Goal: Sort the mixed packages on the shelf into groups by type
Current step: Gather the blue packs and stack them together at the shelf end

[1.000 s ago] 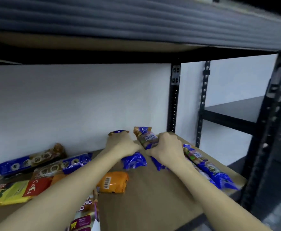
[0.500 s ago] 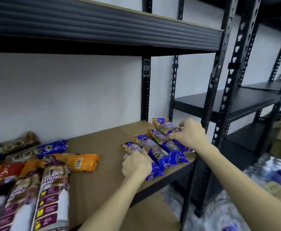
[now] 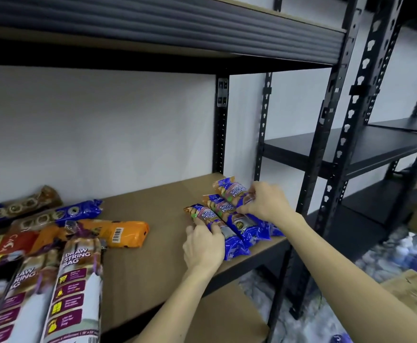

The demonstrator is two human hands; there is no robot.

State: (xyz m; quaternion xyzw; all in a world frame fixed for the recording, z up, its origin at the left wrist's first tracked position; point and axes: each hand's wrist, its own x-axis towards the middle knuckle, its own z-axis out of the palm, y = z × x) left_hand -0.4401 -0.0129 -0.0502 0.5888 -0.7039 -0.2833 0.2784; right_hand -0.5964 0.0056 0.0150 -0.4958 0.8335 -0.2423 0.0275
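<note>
Three blue peanut packs [image 3: 229, 211] lie side by side at the right end of the brown shelf board [image 3: 153, 243]. My left hand [image 3: 203, 246] rests on the near end of the leftmost pack, fingers curled over it. My right hand [image 3: 266, 203] pinches the far packs from the right. An orange pack [image 3: 125, 232] lies mid-shelf. Blue biscuit sleeves [image 3: 61, 214] lie along the back wall at left. Drawstring bag rolls [image 3: 76, 288] sit at the front left, beside a red and yellow pack [image 3: 2, 246].
A black shelf post [image 3: 331, 154] stands right beside the peanut packs at the board's front corner. The upper shelf edge [image 3: 153, 23] hangs overhead. A second black rack [image 3: 351, 149] stands to the right. Boxes and wrapped bottles [image 3: 400, 248] sit on the floor.
A second ago both hands held the blue packs near the back post. They now lie in a row at the right front corner, and my view has swung right.
</note>
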